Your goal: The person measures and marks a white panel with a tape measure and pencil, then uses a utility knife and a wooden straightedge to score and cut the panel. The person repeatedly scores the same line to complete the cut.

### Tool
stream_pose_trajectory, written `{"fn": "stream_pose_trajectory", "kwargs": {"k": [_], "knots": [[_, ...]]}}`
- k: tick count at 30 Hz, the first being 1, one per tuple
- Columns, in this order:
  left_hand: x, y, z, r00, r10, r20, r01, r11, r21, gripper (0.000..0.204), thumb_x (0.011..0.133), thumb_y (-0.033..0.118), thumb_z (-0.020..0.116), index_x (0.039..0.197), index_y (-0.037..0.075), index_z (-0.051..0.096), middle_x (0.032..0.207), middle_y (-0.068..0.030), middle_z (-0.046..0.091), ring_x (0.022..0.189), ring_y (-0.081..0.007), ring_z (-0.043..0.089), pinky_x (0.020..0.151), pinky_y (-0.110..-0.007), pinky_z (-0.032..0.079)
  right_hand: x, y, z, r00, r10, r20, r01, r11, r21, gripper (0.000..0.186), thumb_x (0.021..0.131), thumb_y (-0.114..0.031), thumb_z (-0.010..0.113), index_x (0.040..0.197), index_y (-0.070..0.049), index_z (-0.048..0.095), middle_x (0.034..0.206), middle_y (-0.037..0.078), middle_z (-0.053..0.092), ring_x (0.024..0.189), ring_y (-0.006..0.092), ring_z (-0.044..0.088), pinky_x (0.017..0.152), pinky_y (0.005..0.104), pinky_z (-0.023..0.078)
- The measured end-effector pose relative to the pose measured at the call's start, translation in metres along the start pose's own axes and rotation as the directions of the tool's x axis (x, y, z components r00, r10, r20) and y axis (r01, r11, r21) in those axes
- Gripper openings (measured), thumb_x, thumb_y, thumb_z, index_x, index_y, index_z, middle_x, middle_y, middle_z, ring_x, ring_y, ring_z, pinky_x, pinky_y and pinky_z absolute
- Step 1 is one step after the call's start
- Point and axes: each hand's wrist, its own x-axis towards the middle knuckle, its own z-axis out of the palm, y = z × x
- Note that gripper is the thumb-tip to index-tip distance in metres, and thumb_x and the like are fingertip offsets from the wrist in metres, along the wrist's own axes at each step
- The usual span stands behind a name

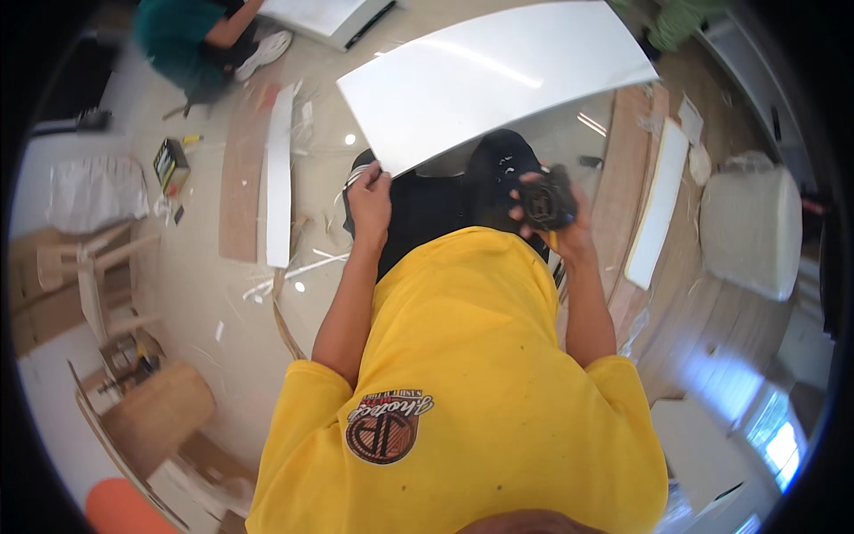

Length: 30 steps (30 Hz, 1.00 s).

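Note:
A large white panel [498,76] tilts in front of me, above my yellow shirt and black trousers. My left hand [369,198] grips the panel's lower left corner. My right hand [569,227] is raised just under the panel's lower edge and is closed around a black power tool [544,198]. The tool's working end is hidden from me, and I cannot tell whether it touches the panel.
A narrow white board [279,178] and a wooden plank [242,178] lie on the pale floor at left, near a small yellow-black box [171,165]. Another white strip [658,205] lies at right beside a white cushion [752,227]. A person in teal [191,40] sits at top left.

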Motion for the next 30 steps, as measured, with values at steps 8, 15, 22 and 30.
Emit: {"fn": "stream_pose_trajectory", "kwargs": {"k": [8,15,22,30], "knots": [[-0.057,0.070,-0.004,0.921,-0.221,0.320,0.366,0.772,-0.519,0.057,0.107,0.040,0.058,0.146,0.000,0.051,0.120,-0.0109,0.067,0.099,-0.0202,0.070,0.076,-0.036,0.064,0.110,0.077,0.102,0.998,0.052,0.032,0.010,0.370,-0.929,0.043,0.106,-0.039,0.057,0.121,0.001,0.065,0.100,0.012,0.067,0.085,0.0208,0.068,0.068,0.0343,0.056],[-0.073,0.063,-0.006,0.861,-0.316,0.398,0.493,0.712,-0.499,0.064,0.101,0.018,0.067,0.155,0.000,0.037,0.129,-0.0159,0.063,0.103,-0.0212,0.070,0.068,-0.034,0.066,0.090,0.061,0.082,0.999,0.021,0.042,0.033,0.324,-0.945,0.032,0.108,-0.024,0.057,0.127,0.001,0.065,0.104,0.008,0.069,0.082,0.0161,0.066,0.070,0.0275,0.054],[-0.069,0.040,0.001,0.748,-0.318,0.582,0.628,0.623,-0.466,0.071,0.100,0.019,0.062,0.161,0.005,0.029,0.134,-0.0203,0.057,0.105,-0.0248,0.068,0.066,-0.033,0.065,0.061,0.045,0.076,0.992,0.043,0.115,0.115,-0.005,-0.993,0.028,0.104,-0.011,0.060,0.130,-0.001,0.063,0.115,0.014,0.072,0.109,0.0235,0.069,0.094,0.0334,0.053],[-0.071,0.039,-0.001,0.718,-0.362,0.594,0.663,0.614,-0.427,0.063,0.101,0.026,0.063,0.156,0.004,0.040,0.134,-0.0168,0.059,0.102,-0.0216,0.068,0.068,-0.034,0.062,0.053,0.065,0.110,0.973,0.121,0.195,0.210,-0.125,-0.970,0.063,0.085,-0.030,0.080,0.137,-0.001,0.057,0.127,0.020,0.066,0.118,0.0328,0.065,0.102,0.0393,0.050]]}}
